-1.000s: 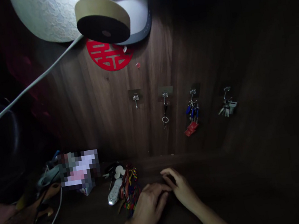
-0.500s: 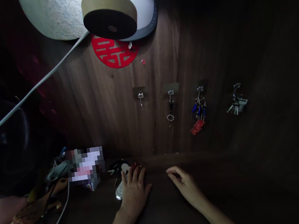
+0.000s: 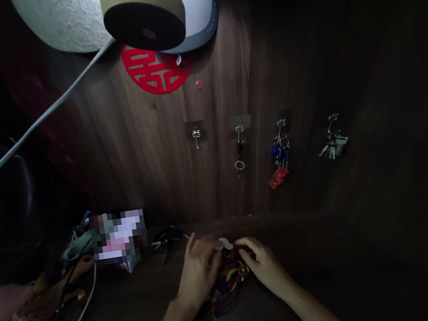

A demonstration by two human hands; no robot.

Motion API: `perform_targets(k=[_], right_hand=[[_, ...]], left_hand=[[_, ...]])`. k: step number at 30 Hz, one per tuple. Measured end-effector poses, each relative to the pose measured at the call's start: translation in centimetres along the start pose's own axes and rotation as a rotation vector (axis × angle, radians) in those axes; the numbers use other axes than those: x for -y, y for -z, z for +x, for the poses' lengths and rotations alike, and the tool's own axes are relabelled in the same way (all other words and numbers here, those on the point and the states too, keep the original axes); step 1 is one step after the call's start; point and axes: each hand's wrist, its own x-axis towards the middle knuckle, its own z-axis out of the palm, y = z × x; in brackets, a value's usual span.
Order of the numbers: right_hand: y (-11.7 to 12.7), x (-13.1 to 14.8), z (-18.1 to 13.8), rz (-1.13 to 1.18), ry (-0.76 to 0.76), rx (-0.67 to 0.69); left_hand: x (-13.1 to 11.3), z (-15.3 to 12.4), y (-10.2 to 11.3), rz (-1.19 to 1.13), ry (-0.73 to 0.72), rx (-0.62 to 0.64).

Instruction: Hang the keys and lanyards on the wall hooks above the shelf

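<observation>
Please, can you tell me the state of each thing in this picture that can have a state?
Left hand, touching the cord bundle's left side
Right hand, curled against its right side
Multicoloured cord bundle, tangled, between the hands
First wall hook, bare
Second wall hook, holding a ring
Third wall hook, holding blue-tagged keys
Fourth wall hook, holding keys

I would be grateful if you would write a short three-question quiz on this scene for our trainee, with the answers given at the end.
1. True or false: the bundle of multicoloured cords lies between the left hand and the right hand.
2. Multiple choice: what hangs from the rightmost metal hook on the dark wood-grain panel? A: a bunch of silver keys. B: nothing. C: a pair of scissors.
3. Fill in the blank: the red double-happiness cutout sits ____ the row of metal hooks.

Key: 1 true; 2 A; 3 above.
</observation>
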Motion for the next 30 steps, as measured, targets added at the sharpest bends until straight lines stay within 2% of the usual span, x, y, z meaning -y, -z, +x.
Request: perform_targets(k=[3,5,7,11,15,18,20,25,30], right_hand=[[0.1,0.0,0.0,-0.03,0.015,0.035],[0.2,-0.2,0.0,-0.043,0.029,0.05],[0.2,-0.3,0.0,-0.052,0.039,0.054],[0.4,-0.4,0.0,-0.076,0.042,0.043],[0.6,-0.4,-0.1,-0.105,0.045,0.039],[0.6,-0.5,-0.1,-0.131,0.053,0.051],[0.6,-0.7,-0.2,-0.156,0.054,0.051],[0.6,-1.4,-0.2,-0.247,0.03,0.042],[1.1,-1.7,0.0,-0.38,0.014,0.033]], left_hand=[[2.6,0.0,-0.3,0.311,0.291,-0.221],[3.9,-0.3,-0.6,0.438,0.389,-0.211],[4.4,-0.6,-0.9,0.465,0.394,-0.133],[3.2,-0.6,-1.1,0.307,0.322,-0.012],[1.9,-0.4,-1.3,0.028,0.132,0.106],[2.0,-0.2,-1.6,-0.162,0.071,0.139],[2.5,-0.1,-1.8,-0.262,0.093,0.094],[4.2,0.2,-2.1,-0.39,0.237,-0.115],[4.9,0.3,-2.4,-0.491,0.346,-0.192]])
